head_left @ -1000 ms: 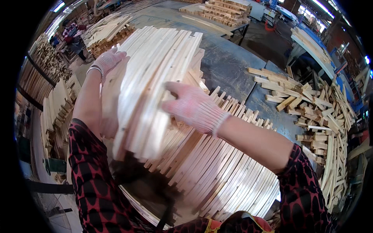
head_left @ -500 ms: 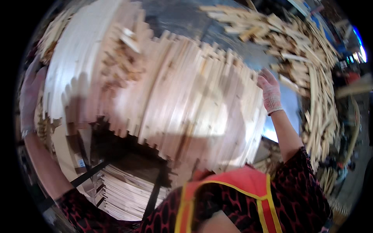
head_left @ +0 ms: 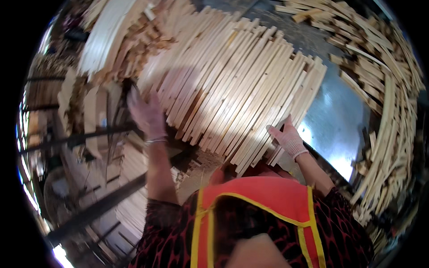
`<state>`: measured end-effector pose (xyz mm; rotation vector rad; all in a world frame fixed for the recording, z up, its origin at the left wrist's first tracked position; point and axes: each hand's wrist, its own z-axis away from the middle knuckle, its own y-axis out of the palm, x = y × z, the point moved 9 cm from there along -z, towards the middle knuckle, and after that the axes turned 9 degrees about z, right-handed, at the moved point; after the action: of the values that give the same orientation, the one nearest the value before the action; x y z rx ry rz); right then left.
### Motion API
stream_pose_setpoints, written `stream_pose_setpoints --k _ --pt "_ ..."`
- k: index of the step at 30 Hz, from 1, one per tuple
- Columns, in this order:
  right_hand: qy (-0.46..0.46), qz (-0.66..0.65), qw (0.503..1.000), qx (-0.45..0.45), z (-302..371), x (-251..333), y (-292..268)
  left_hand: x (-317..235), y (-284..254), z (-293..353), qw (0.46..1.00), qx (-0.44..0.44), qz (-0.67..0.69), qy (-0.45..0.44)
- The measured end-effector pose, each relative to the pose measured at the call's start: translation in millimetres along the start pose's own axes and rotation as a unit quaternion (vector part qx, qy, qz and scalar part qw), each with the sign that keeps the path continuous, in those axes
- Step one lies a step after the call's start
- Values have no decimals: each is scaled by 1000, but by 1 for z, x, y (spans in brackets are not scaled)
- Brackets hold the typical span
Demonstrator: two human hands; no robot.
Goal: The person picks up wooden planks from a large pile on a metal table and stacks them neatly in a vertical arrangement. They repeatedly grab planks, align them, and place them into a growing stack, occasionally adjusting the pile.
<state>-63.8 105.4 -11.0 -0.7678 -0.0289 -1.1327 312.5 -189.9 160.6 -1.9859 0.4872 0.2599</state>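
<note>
A wide row of pale wooden strips lies side by side on a metal table, slanting from near left to far right. My right hand, in a whitish knitted glove, touches the near ends of the strips at the row's right side, with thumb and fingers apart. Just off the row's near left corner is my left hand, gloved as well and smeared by motion. Its fingers look spread, and nothing shows in them.
Stacked boards and short wood pieces lie at the far left. Loose offcuts heap along the right, past bare metal tabletop. Dark metal bars and more stacked strips are below left.
My left hand has come in from the far left to the row's near corner. My right hand has moved nearer along the row's right side. The view has shifted.
</note>
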Motion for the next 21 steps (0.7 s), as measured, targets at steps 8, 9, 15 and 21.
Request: stream_pose_setpoints --k 8,9,15,21 --pt "-66 -191 977 59 -3 7 15 105 81 202 705 -10 520 -482" --pt "-59 -195 977 60 4 3 0 84 72 200 679 -2 528 -510" --pt "-39 -364 925 104 -17 -48 -38 28 59 279 772 191 362 -487" --pt "-72 -215 973 -35 -42 -68 -69 -72 91 135 880 398 234 -113"
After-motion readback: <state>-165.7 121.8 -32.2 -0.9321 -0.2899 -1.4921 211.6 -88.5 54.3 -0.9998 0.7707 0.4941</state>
